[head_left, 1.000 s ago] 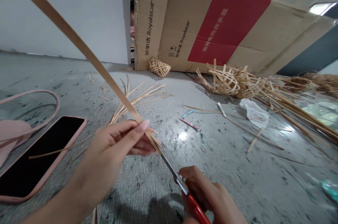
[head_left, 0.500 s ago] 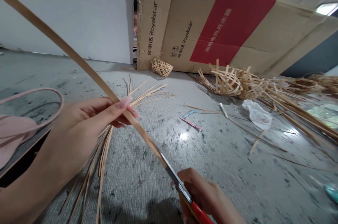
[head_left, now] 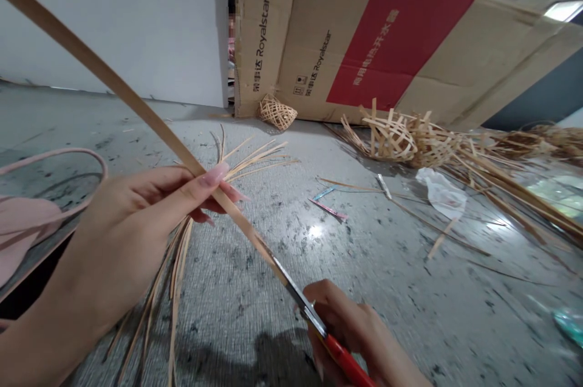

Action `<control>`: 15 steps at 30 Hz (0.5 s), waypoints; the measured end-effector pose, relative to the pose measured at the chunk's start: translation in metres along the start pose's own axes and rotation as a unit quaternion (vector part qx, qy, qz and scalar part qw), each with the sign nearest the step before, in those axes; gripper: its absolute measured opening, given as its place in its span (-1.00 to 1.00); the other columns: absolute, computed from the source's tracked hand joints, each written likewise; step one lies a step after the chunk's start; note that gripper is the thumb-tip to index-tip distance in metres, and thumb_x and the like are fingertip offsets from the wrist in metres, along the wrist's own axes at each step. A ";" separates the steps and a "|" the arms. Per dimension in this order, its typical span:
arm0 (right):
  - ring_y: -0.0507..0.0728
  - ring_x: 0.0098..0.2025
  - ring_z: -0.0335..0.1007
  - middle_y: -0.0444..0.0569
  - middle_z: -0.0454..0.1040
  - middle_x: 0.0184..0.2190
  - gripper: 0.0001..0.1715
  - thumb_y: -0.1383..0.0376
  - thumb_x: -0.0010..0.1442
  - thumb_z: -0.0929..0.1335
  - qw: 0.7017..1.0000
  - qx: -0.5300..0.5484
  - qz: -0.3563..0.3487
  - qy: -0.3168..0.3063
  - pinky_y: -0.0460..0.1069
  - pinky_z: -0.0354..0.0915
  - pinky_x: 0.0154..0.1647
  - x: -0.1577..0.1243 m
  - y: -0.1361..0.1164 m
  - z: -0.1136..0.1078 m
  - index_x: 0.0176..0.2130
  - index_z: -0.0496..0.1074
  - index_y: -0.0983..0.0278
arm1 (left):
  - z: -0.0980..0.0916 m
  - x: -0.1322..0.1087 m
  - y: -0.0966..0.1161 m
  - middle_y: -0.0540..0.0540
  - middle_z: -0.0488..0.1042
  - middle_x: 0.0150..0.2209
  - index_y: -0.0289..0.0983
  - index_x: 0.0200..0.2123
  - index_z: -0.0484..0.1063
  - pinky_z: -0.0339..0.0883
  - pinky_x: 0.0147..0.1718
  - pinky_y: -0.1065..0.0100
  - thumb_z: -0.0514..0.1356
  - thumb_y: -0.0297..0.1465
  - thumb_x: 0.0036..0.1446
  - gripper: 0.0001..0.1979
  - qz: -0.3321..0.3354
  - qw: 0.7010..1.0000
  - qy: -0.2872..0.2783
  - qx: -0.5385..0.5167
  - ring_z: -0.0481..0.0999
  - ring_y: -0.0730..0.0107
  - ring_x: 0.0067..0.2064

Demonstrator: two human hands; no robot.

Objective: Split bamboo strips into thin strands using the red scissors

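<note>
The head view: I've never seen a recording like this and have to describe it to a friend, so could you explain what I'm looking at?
There is no machine here, just a person's two bare hands. The camera is worn on the head and looks forward and down.

The left hand pinches a long, flat, tan strip. The right hand holds red-handled scissors, their blades lined up along the strip's lower part.

On the gray table, a bundle of thin strips lies partly behind the left hand. Farther back, a small woven piece sits by a cardboard box, and larger woven pieces lie to the right.
</note>
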State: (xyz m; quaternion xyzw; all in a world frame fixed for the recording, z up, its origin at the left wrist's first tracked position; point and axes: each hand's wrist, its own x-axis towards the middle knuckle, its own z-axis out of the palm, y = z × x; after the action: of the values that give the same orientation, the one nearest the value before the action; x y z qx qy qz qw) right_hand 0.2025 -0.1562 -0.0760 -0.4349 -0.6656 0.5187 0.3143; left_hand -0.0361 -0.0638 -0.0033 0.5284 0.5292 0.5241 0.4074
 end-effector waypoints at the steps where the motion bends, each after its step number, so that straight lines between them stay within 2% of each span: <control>1: -0.03 -0.66 -0.06 -0.32 0.16 -0.64 -0.22 -0.39 -0.06 0.33 1.000 -0.014 -0.008 0.008 -0.10 -0.14 -0.72 0.000 0.003 0.001 -0.24 0.26 0.19 | 0.000 0.001 -0.003 0.17 0.66 -0.36 -0.05 -0.39 0.64 0.36 -0.38 0.60 0.34 -0.15 0.03 -0.85 0.016 1.000 0.004 0.005 0.56 0.48 -0.26; 5: 0.01 -0.62 -0.11 -0.30 0.07 -0.62 -0.18 -0.47 -0.10 0.25 0.998 -0.049 0.027 0.022 -0.06 -0.11 -0.66 0.000 0.008 0.004 -0.28 0.27 0.17 | 0.000 0.001 -0.011 0.19 0.66 -0.36 0.01 -0.39 0.63 0.40 -0.41 0.62 0.33 -0.16 0.05 -0.90 0.047 0.999 0.005 -0.014 0.58 0.51 -0.29; 9: -0.02 -0.63 -0.16 -0.34 0.03 -0.64 -0.22 -0.43 -0.11 0.31 0.999 -0.019 0.003 0.035 -0.07 -0.18 -0.68 0.001 -0.006 0.005 -0.31 0.25 0.16 | 0.000 0.000 -0.011 0.21 0.65 -0.37 0.02 -0.41 0.63 0.41 -0.42 0.63 0.31 -0.18 0.08 -0.91 0.053 0.998 0.001 -0.022 0.58 0.54 -0.32; 13: 0.01 -0.58 -0.13 -0.31 0.04 -0.59 -0.25 -0.41 -0.05 0.29 0.995 -0.054 0.031 0.081 -0.04 -0.14 -0.62 0.002 -0.017 0.005 -0.29 0.27 0.16 | 0.002 -0.001 -0.009 0.19 0.65 -0.40 0.01 -0.43 0.63 0.39 -0.42 0.62 0.31 -0.17 0.09 -0.88 0.054 0.998 0.006 -0.027 0.58 0.54 -0.33; 15: 0.00 -0.63 -0.15 -0.33 0.03 -0.63 -0.26 -0.41 -0.08 0.30 0.997 -0.040 0.012 0.064 -0.06 -0.16 -0.67 0.003 -0.015 0.005 -0.30 0.25 0.15 | 0.002 -0.002 -0.007 0.19 0.64 -0.41 0.01 -0.43 0.63 0.38 -0.40 0.61 0.31 -0.17 0.08 -0.88 0.055 0.998 0.010 -0.025 0.58 0.52 -0.32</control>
State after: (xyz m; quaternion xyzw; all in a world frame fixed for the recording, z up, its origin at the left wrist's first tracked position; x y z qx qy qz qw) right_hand 0.1930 -0.1568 -0.0632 -0.4873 -0.6588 0.4665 0.3330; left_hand -0.0349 -0.0643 -0.0110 0.5412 0.4900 0.5642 0.3855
